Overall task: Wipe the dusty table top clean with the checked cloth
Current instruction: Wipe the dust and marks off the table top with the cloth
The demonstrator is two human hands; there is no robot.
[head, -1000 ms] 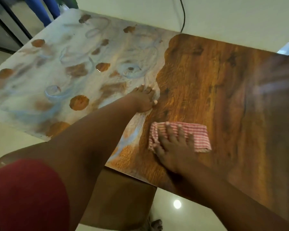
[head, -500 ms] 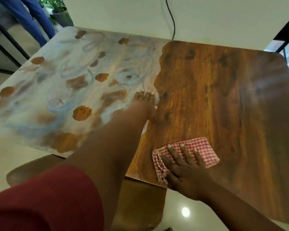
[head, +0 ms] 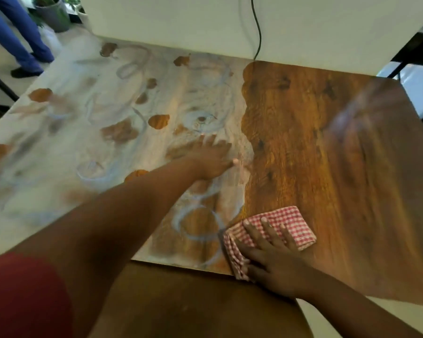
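Head view: right hand [head: 271, 262] flat, fingers spread on checked cloth [head: 291, 223]; left hand [head: 210, 159] flat on dusty table top [head: 83, 132].

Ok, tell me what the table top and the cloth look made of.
Table top: wood or a wood-look laminate, judging by the printed-looking grain and knots; smooth and semi-glossy where wiped, since it throws back light.
Checked cloth: woven fabric, likely cotton, red and white check, matte, soft folds under the right hand.

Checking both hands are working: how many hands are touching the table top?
2. The left hand rests flat on the dusty part; the right hand presses the checked cloth near the front edge.
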